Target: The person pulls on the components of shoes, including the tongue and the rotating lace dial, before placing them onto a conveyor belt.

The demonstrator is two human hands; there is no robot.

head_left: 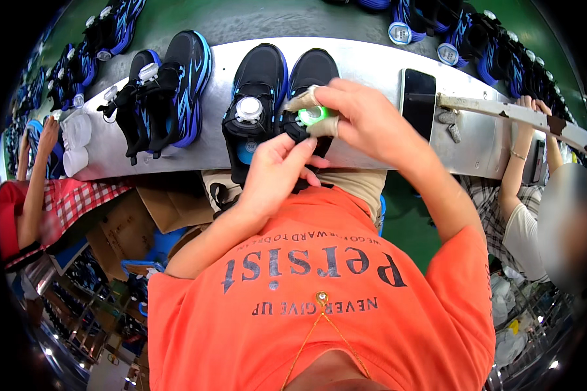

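A pair of black sneakers with blue-purple soles lies in front of me, toes pointing away. On the left sneaker (257,75) sits a white round dial (248,109). The right sneaker (314,65) has a dial (313,115) glowing green. My right hand (372,120), with beige covers on thumb and forefinger, is closed around this glowing dial. My left hand (277,168) is closed at the near end of the same sneaker, its thumb and forefinger pinching by the tongue. Its other fingers curl beneath, and the sneaker's heel is hidden behind my hands.
Another pair of sneakers (192,85) stands to the left on the metal table (365,58). Clear plastic cups (76,159) are farther left. A phone (419,98), grey finger covers (451,127) and a worn metal bar (522,112) lie right. Co-workers sit on both sides; sneaker rows line the far belt.
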